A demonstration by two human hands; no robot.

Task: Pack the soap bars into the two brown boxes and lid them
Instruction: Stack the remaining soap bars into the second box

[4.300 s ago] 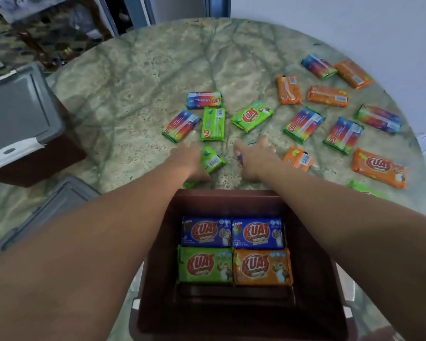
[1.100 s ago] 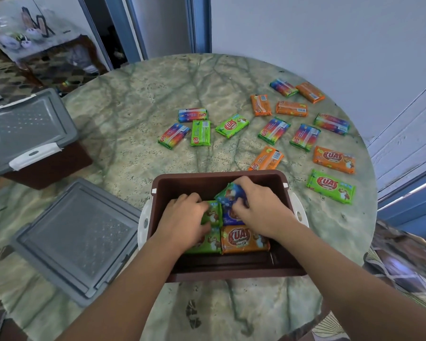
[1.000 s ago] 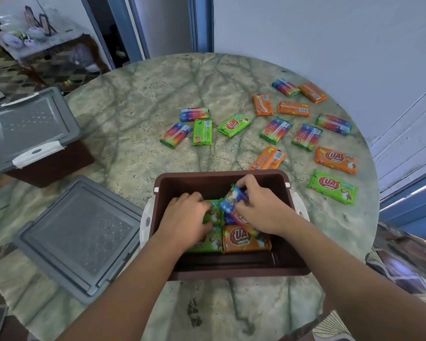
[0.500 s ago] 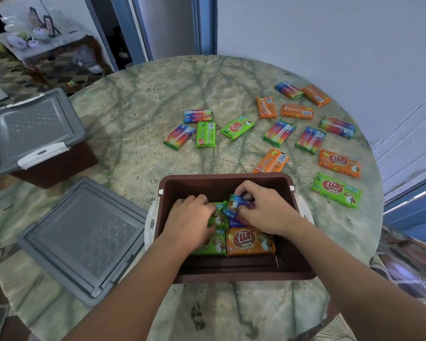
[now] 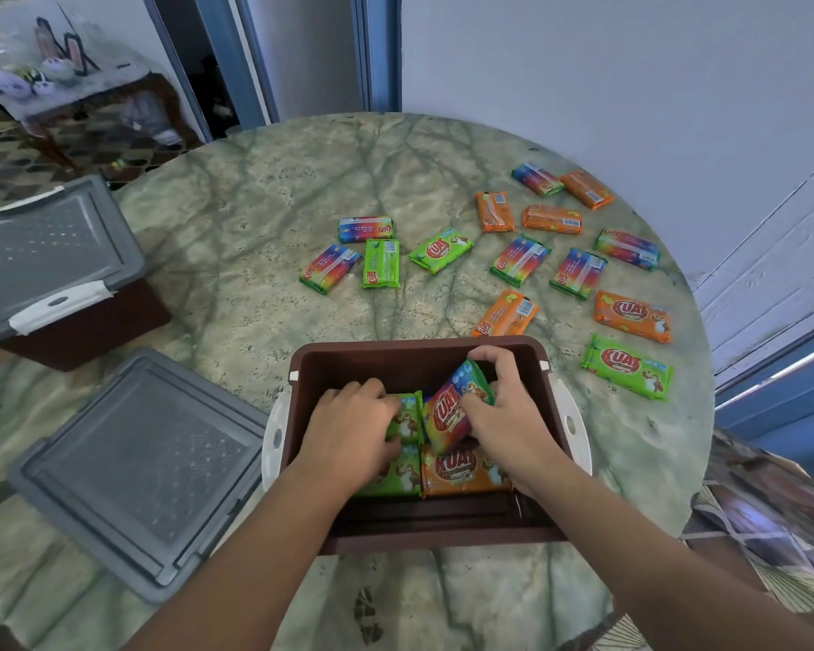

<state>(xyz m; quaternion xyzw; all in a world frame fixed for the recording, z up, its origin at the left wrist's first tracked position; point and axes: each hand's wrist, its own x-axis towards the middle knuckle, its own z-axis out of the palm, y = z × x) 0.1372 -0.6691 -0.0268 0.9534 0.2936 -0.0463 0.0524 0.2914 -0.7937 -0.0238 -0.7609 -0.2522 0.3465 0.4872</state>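
Observation:
An open brown box stands near the table's front edge. Both my hands are inside it. My right hand grips a rainbow-wrapped soap bar, tilted up on its edge. My left hand presses down on a green soap bar. Below them lie another green bar and an orange bar. Several loose soap bars in green, orange and rainbow wrappers are scattered on the table beyond the box. A second brown box with its grey lid on sits at the far left.
A loose grey lid lies on the marble table left of the open box. White latches flank the box. A wall and blue door frame are behind the table; a small side table stands at the back left.
Both hands went from the loose bars on the table into the box. In the last second my right hand has tipped the rainbow bar more upright; the left hand stays on the green bar.

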